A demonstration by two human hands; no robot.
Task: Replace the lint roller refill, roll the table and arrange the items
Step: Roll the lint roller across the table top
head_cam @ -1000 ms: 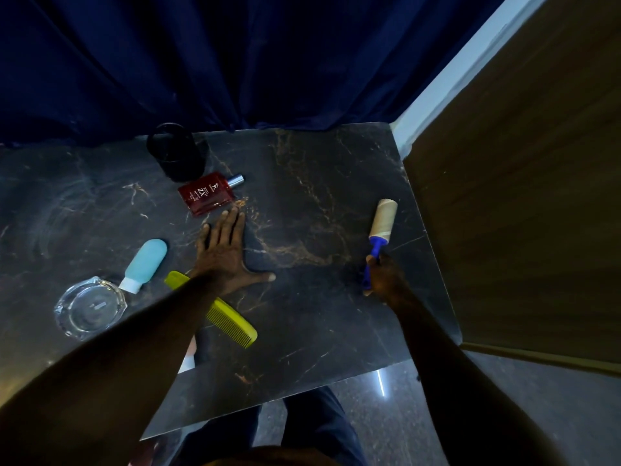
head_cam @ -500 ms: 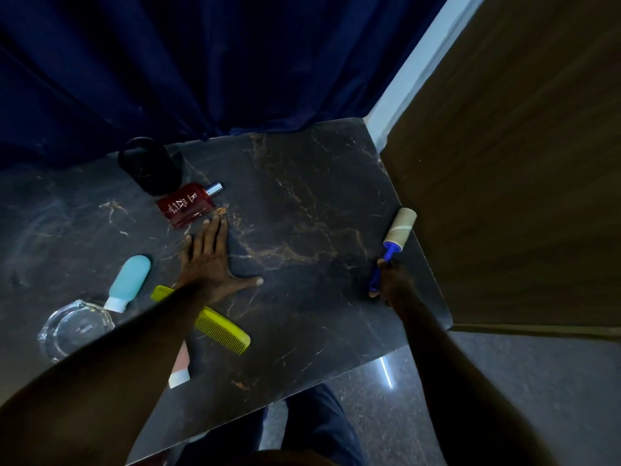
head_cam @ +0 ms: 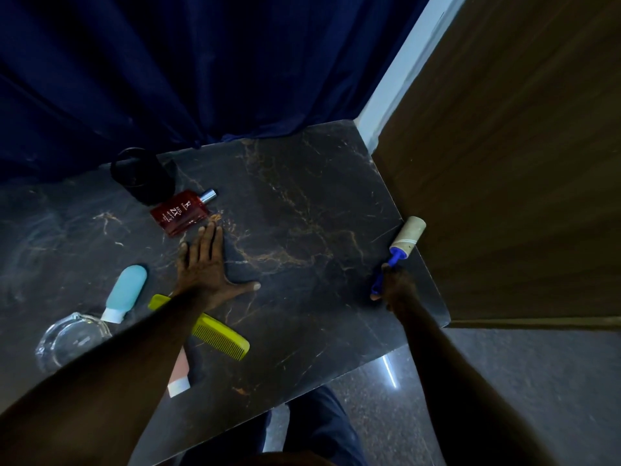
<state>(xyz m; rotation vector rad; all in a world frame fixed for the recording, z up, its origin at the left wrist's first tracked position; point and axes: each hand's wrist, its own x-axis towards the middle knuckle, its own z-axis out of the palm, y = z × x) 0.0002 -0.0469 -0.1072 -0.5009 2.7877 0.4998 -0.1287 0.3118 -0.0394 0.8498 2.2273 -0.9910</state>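
Two hands of ours are at the dark marble table [head_cam: 302, 203]. Our left hand [head_cam: 205, 267] lies flat on it, palm down, fingers straight and close together, thumb spread out to the right; it holds nothing. Its fingertips end just beside the red perfume bottle [head_cam: 179, 213], which lies on its side with its silver cap to the far right, and we cannot tell whether they touch it. Our right hand [head_cam: 395, 287] has its fingers curled round the blue handle of the lint roller [head_cam: 397, 255], near the table's right edge. Its tan roll points far and right, with the tip at the edge just beside the wooden panel [head_cam: 521, 196]; whether the roll touches the tabletop we cannot tell. Beyond the bottle stands a black cup [head_cam: 142, 176], in front of the dark blue curtain [head_cam: 201, 79]. Left of our left forearm lie a pale blue tube [head_cam: 126, 290], white cap nearest us, and a clear glass dish [head_cam: 72, 338]; the two look to be touching. The yellow comb [head_cam: 218, 334] passes under that forearm, teeth toward the near side
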